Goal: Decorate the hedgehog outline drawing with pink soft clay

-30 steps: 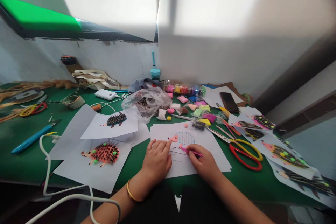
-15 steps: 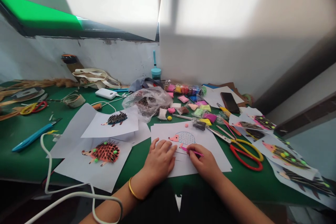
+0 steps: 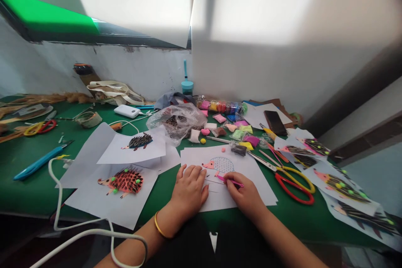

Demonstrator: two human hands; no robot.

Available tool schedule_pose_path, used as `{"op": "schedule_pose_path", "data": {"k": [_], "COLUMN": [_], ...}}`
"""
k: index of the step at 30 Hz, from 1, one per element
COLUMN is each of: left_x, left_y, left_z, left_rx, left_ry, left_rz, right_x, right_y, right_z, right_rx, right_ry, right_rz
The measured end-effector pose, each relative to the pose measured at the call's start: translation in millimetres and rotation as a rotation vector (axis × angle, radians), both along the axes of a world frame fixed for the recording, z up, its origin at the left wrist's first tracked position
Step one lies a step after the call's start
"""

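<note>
My right hand (image 3: 244, 192) pinches a slim pink modelling tool (image 3: 236, 183), its tip on a small piece of pink clay (image 3: 216, 173) at the hedgehog's foot. The hedgehog drawing (image 3: 223, 164) has a pink clay face and a blue dashed body outline, on a white sheet (image 3: 256, 182). My left hand (image 3: 190, 188) lies flat on the sheet's left side, fingers stretched out and holding nothing. A small pink clay ball (image 3: 223, 150) sits above the drawing, near a dark clay packet (image 3: 238, 149).
Large red and yellow scissors (image 3: 293, 180) lie right of the sheet. Finished hedgehog pictures (image 3: 121, 182) flank both sides. Behind are several clay packets (image 3: 251, 140), a plastic bag (image 3: 176, 123) and a phone (image 3: 275, 122). A white cable (image 3: 55, 192) loops at left.
My left hand has shifted slightly left, uncovering a little more of the paper beside the drawing. My right hand stays nearly in place with the pink tool.
</note>
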State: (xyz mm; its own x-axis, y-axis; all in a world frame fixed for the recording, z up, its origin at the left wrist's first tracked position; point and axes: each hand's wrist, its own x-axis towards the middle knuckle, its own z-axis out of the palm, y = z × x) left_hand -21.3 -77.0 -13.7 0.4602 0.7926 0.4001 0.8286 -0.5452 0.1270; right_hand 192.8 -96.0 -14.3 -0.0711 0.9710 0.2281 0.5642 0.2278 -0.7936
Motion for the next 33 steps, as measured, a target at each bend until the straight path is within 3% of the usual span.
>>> {"op": "schedule_pose_path", "data": {"k": [5, 10, 19, 26, 33], "left_x": [-1.5, -2.2, -1.8, -1.9, -1.9], "left_y": [1.0, 1.3, 0.3, 0.1, -0.2], "left_z": [2.4, 0.7, 0.0, 1.1, 2.1], "left_rx": [-0.006, -0.034, -0.045, -0.053, -0.067], "left_ry": [-0.044, -0.045, -0.043, -0.040, -0.050], "left_rz": [-0.054, -0.098, -0.090, -0.092, -0.096], "right_x": [-0.6, -11.2, -21.6, -20.9, -23.2], "right_y": [-3.2, -5.0, 1.8, 0.7, 2.4], "right_z": [4.9, 11.8, -1.6, -0.9, -8.4], "right_rx": [0.066, 0.151, 0.102, 0.097, 0.219], "right_ry": [-0.039, -0.137, -0.189, -0.238, -0.402], "right_rz": [0.021, 0.140, 0.167, 0.165, 0.185]}}
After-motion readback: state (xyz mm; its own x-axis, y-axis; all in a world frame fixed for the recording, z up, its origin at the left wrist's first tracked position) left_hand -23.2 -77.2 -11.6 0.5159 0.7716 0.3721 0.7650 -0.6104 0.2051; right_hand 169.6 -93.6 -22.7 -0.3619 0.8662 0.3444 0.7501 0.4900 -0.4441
